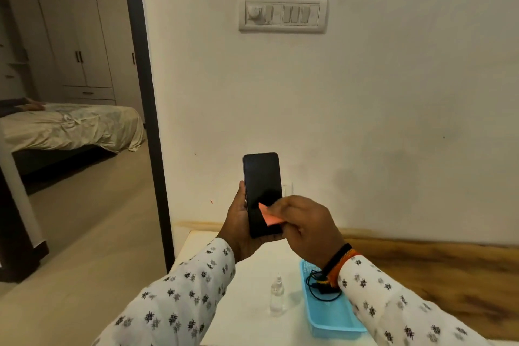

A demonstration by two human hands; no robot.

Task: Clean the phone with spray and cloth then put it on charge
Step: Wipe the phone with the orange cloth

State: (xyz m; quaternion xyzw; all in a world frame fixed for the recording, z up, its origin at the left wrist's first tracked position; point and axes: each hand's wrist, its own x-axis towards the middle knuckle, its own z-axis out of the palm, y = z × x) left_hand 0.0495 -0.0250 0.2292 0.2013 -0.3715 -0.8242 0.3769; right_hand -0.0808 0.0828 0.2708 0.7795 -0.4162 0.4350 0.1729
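Left hand (238, 222) grips the phone (262, 191) upright, above the white table (252, 289). Right hand (306, 225) pinches the pink cloth (268, 215) against its dark screen. Spray bottle (277, 296) stands on the table beside the blue tray (331, 317) holding the charger cable (320, 286).

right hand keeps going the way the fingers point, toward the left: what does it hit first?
Right hand already presses the pink cloth on the phone screen. Straight on, it probably meets the left hand gripping the phone's left edge; depth unclear.
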